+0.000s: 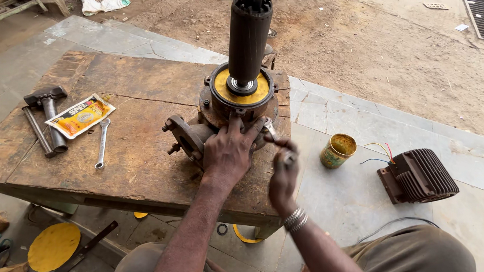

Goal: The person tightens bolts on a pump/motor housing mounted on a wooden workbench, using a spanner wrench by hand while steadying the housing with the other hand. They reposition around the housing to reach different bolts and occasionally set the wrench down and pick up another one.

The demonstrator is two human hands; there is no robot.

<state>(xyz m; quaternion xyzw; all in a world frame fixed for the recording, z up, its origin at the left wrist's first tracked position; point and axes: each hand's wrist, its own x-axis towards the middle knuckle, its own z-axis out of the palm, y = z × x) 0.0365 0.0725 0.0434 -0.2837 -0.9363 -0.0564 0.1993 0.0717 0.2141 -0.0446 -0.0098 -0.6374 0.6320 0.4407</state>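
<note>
Nearest the camera, the right hand (282, 175) is curled shut around a small silver spanner (271, 130), a bit blurred, at about 4 o'clock from the rusty cast-iron pump body (220, 118). The left hand (229, 150) lies flat with fingers spread on the pump's near side, pressing on it, not wrapped around anything. The pump sits on the worn wooden tabletop (130, 156), near its right edge, with a yellow round gasket (246, 93) on top and a dark ribbed cylindrical rotor (248, 39) standing upright out of the middle. Over at 9 o'clock there's a silver open-ended wrench (102, 143), an orange-and-white sachet (80, 116) and a steel hammer (49, 113). At 3 o'clock, on the stone floor, a rusty tin can (338, 150), then a finned black motor housing (419, 176) with coloured wires.
</note>
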